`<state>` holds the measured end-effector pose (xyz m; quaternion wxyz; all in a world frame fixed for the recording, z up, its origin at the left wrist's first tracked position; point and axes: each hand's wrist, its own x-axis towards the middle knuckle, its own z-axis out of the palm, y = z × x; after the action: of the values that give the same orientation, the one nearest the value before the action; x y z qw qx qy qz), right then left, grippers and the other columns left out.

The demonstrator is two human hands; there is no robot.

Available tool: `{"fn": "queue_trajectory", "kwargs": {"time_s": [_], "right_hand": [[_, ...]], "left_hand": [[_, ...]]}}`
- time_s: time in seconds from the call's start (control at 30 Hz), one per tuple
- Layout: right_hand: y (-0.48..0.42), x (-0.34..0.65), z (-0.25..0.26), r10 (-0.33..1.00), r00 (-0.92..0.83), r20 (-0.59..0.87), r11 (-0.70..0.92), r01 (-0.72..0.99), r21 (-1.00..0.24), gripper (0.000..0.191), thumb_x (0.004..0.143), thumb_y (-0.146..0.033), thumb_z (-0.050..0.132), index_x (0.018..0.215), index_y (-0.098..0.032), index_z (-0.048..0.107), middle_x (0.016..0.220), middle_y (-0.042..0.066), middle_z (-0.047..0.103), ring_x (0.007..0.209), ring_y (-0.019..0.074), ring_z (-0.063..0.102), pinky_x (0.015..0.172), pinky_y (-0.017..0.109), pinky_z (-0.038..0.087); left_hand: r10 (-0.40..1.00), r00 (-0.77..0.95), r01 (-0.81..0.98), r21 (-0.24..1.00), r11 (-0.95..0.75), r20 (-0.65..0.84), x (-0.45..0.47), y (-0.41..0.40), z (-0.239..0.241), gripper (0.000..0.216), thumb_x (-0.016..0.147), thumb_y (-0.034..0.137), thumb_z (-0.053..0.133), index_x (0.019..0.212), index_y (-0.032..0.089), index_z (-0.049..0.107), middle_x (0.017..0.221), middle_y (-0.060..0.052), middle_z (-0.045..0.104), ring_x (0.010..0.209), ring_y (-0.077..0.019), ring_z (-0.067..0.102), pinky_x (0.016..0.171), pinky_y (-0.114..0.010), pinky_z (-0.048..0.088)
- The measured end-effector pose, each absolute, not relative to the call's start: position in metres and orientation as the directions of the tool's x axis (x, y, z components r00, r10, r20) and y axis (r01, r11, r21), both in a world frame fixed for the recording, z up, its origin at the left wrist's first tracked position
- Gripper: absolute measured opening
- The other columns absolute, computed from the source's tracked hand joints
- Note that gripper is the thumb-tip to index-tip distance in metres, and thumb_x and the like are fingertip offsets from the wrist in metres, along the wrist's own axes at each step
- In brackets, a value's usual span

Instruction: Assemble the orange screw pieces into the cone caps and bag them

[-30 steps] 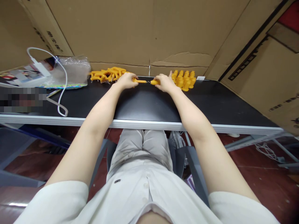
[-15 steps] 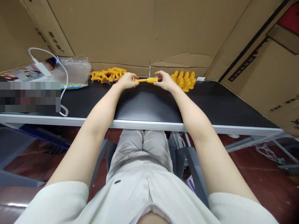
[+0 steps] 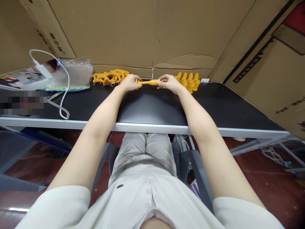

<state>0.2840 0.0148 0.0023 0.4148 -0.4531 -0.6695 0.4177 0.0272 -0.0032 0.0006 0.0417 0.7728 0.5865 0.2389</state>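
Note:
A slim yellow plastic piece with a ridged, screw-like shaft (image 3: 145,82) and a thicker sleeve-like end (image 3: 153,82) lies level between my hands, just above the table. Its left end is pinched in the fingers of my left hand (image 3: 130,83). My right hand (image 3: 169,83) has its fingers closed around the thicker right end, partly covering it. Beside my left hand is a heap of yellow branching pieces (image 3: 111,76) with small metal chains or rings. Several yellow stepped pieces (image 3: 190,83) stand upright in rows just beyond my right hand.
The black tabletop (image 3: 147,108) ends in a silver front edge (image 3: 152,128). Cardboard walls (image 3: 107,35) enclose the back and sides. On the left lie a clear plastic bag (image 3: 75,73), a white cable (image 3: 68,79) and papers. A small white card (image 3: 204,80) sits at the back right.
My right hand has shifted slightly, its fingers now closing further over the thicker end of the yellow piece. My left hand keeps its place. At the far left, the blurred item has moved left.

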Motion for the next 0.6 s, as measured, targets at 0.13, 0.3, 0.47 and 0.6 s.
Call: {"fn": "queue_trajectory", "kwargs": {"time_s": [0.13, 0.3, 0.47, 0.6], "right_hand": [[0.003, 0.286, 0.009, 0.961, -0.258, 0.104, 0.155, 0.187, -0.970, 0.029, 0.093, 0.006, 0.082, 0.096, -0.016, 0.065, 0.083, -0.002, 0.074, 0.065, 0.0071, 0.075, 0.073, 0.017, 0.066], [-0.004, 0.287, 0.017, 0.963, -0.264, 0.044, 0.110, 0.241, -0.964, 0.036, 0.105, -0.046, 0.082, 0.093, -0.017, 0.065, 0.071, 0.003, 0.075, 0.053, 0.0089, 0.069, 0.056, 0.015, 0.060], [-0.003, 0.283, 0.019, 0.980, -0.196, -0.031, 0.042, 0.356, -0.933, 0.062, 0.103, -0.078, 0.065, 0.090, -0.018, 0.066, 0.052, 0.004, 0.065, 0.033, 0.0104, 0.051, 0.031, 0.018, 0.035], [-0.004, 0.285, 0.020, 0.978, -0.206, -0.006, 0.061, 0.319, -0.946, 0.052, 0.102, -0.069, 0.077, 0.095, -0.018, 0.067, 0.063, 0.003, 0.072, 0.037, 0.0096, 0.057, 0.034, 0.017, 0.040]], "left_hand": [[0.927, 0.195, 0.896, 0.325, -0.301, 0.321, 0.028, -0.005, 0.001, 0.054, 0.085, 0.033, 0.063, 0.130, 0.012, 0.083, 0.108, -0.011, 0.077, 0.108, -0.0291, 0.071, 0.106, -0.040, 0.055], [0.926, 0.202, 0.901, 0.311, -0.304, 0.319, 0.033, -0.010, 0.006, 0.054, 0.087, 0.035, 0.063, 0.133, 0.014, 0.082, 0.112, -0.012, 0.077, 0.112, -0.0314, 0.071, 0.109, -0.043, 0.054], [0.928, 0.189, 0.902, 0.318, -0.293, 0.321, 0.037, -0.011, 0.007, 0.056, 0.087, 0.034, 0.063, 0.136, 0.014, 0.080, 0.119, -0.013, 0.077, 0.121, -0.0341, 0.069, 0.116, -0.045, 0.052], [0.925, 0.158, 0.903, 0.328, -0.276, 0.345, 0.035, -0.010, 0.007, 0.056, 0.088, 0.034, 0.062, 0.138, 0.016, 0.079, 0.121, -0.013, 0.078, 0.120, -0.0337, 0.069, 0.115, -0.045, 0.053]]}}
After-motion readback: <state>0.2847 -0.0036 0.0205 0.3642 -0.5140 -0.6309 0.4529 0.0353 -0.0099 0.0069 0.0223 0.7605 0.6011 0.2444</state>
